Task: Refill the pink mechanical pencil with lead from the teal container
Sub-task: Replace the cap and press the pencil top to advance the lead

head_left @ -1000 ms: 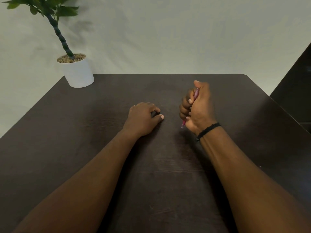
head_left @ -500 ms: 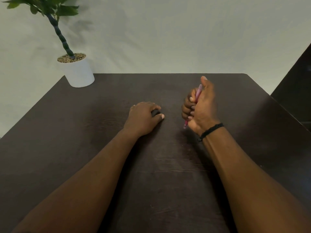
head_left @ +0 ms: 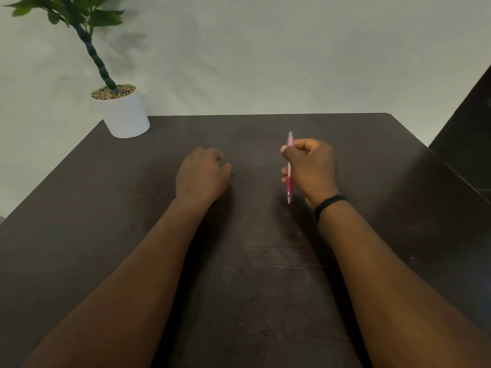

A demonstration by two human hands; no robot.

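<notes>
My right hand [head_left: 309, 168] is closed around the pink mechanical pencil [head_left: 289, 181], which stands nearly upright with its tip pointing down just above the dark table [head_left: 252, 261]. The pencil's cap end pokes out above my fist. My left hand [head_left: 202, 176] rests on the table with its fingers curled over something. Only a small teal edge of the teal container [head_left: 233, 172] peeks out by my left thumb; the rest is hidden under the hand.
A white pot with a green plant [head_left: 123, 112] stands at the table's far left corner. A dark piece of furniture [head_left: 467, 144] rises beyond the table's right edge. A pale wall runs behind the table.
My right hand has turned its back toward me and shifted slightly right, so the pencil now shows almost full length and upright. My left hand has barely moved.
</notes>
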